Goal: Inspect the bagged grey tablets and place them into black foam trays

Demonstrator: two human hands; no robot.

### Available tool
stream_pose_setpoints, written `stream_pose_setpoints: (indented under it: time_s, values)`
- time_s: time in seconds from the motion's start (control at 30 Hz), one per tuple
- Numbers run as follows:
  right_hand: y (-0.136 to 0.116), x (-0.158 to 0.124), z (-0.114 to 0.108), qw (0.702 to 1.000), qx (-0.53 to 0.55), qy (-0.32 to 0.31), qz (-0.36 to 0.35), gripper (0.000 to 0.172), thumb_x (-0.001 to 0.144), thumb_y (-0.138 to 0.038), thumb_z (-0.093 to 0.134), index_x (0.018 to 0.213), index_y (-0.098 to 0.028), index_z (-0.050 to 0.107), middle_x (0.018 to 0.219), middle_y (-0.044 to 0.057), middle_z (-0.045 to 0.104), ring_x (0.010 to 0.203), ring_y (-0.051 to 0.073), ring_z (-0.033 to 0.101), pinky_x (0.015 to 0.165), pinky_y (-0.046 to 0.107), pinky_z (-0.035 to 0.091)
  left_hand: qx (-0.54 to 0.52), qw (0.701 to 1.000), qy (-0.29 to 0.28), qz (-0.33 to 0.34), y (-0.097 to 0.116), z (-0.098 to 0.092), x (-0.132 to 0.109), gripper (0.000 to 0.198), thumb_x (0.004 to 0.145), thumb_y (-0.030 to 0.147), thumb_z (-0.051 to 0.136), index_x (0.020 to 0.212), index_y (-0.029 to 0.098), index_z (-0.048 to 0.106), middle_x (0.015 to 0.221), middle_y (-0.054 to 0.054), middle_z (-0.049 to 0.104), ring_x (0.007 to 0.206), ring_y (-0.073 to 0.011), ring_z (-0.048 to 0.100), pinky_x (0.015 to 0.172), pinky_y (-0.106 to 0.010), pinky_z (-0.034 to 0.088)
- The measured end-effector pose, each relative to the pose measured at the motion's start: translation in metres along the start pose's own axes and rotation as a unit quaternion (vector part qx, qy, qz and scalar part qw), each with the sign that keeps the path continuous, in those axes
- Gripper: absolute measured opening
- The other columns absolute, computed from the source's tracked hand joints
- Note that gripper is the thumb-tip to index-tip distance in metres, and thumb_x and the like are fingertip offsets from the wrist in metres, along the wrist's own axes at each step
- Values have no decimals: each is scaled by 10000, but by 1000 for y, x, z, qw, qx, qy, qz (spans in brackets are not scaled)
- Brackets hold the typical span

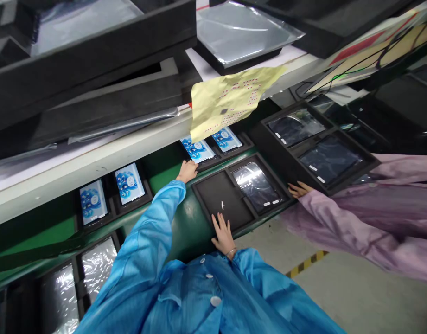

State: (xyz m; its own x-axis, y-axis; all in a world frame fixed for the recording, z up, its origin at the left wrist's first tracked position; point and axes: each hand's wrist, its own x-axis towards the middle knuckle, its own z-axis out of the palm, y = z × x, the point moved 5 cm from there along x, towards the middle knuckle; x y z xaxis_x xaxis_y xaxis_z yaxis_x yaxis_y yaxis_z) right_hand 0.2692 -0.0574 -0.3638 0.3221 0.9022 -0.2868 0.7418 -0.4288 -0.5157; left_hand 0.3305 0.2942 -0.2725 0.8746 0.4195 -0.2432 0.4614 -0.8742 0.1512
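Blue coat (202, 306), tray (216, 191) under right grip (224, 235)

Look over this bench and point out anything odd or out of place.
A small white mark or scrap, I can't tell which, shows in the black tray just beyond the right hand; it stands out against the dark surface. The yellow sheet at the shelf edge also looks wrinkled.

So there's a crinkled yellow sheet (234, 104) with red marks hanging off the front of a white shelf (95, 167), black-and-yellow tape (307, 264) on the grey floor (269, 246), plus somebody's pinkish-purple sleeve (338, 215) over on the right.
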Motion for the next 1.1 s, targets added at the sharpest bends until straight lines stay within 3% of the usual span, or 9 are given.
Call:
stream_pose_setpoints:
  time_s: [0.1, 0.17, 0.3, 0.47, 0.67, 0.8, 0.93, 1.1]
  values:
    - [16, -2, -3, 999, 16, 28, 33, 1076, 760, -99, 527, 1708, -198, 27, 1761, 201, 173, 1646, 361, 90, 1270, 673, 205, -11, 1000, 0, 7, -13, -18, -27, 371, 989, 400, 675, 1273, 163, 661, 1336, -112, 665, 1219, -273, 651, 1054, -530, 547]
    - [24, -3, -3, 998, 25, 41, 41, 1041, 787, -121, 526, 1708, -224, 51, 1751, 196, 214, 1641, 369, 120, 1260, 683, 224, -22, 1000, -1, 6, -24, -27, -60, 321, 978, 397, 683, 1182, 150, 696, 1246, -111, 700, 1223, -281, 636, 1086, -527, 491]
    - [36, -5, 2, 997, 34, 52, 44, 946, 823, -163, 533, 1693, -250, 171, 1736, 199, 249, 1628, 410, 154, 1224, 720, 260, -49, 999, 0, -22, -49, -35, -153, 206, 958, 355, 686, 1020, 164, 727, 1062, -128, 736, 1177, -291, 617, 1055, -447, 388]
    - [45, -3, 3, 997, 41, 56, 35, 799, 855, -223, 508, 1632, -163, 333, 1700, 258, 275, 1601, 481, 192, 1167, 747, 336, -73, 992, -10, -105, -100, -40, -270, 115, 922, 298, 683, 974, 206, 728, 1035, -115, 720, 1152, -299, 595, 1032, -430, 341]
    - [17, 35, -18, 994, 45, 94, -13, 653, 929, -262, 452, 1555, -74, 440, 1712, 296, 204, 1598, 497, 173, 1199, 762, 277, -80, 971, -28, -223, -181, -47, -383, 159, 896, 269, 644, 1018, 231, 738, 1107, -141, 703, 1237, -349, 539, 1098, -485, 301]
    - [-18, 76, -29, 990, 67, 117, -46, 632, 944, -249, 458, 1557, -92, 444, 1736, 257, 176, 1617, 456, 137, 1233, 735, 251, -78, 947, -43, -308, -231, -36, -454, 134, 907, 252, 641, 997, 214, 733, 1130, -166, 705, 1280, -376, 521, 1140, -544, 302]
    - [-61, 134, -25, 986, 102, 116, -69, 588, 988, -269, 513, 1558, -133, 459, 1730, 217, 238, 1611, 419, 192, 1260, 696, 243, -83, 920, -57, -379, -275, -5, -488, 277, 980, 350, 662, 1190, 173, 691, 1308, -129, 669, 1285, -309, 583, 1127, -563, 445]
    - [-123, 235, -10, 983, 149, 94, -47, 511, 1005, -428, 685, 1454, -217, 560, 1546, 131, 522, 1379, 338, 546, 1132, 604, 482, -129, 885, -47, -445, -320, 34, -470, 387, 990, 385, 677, 1313, 172, 644, 1357, -118, 654, 1200, -268, 663, 1017, -508, 580]
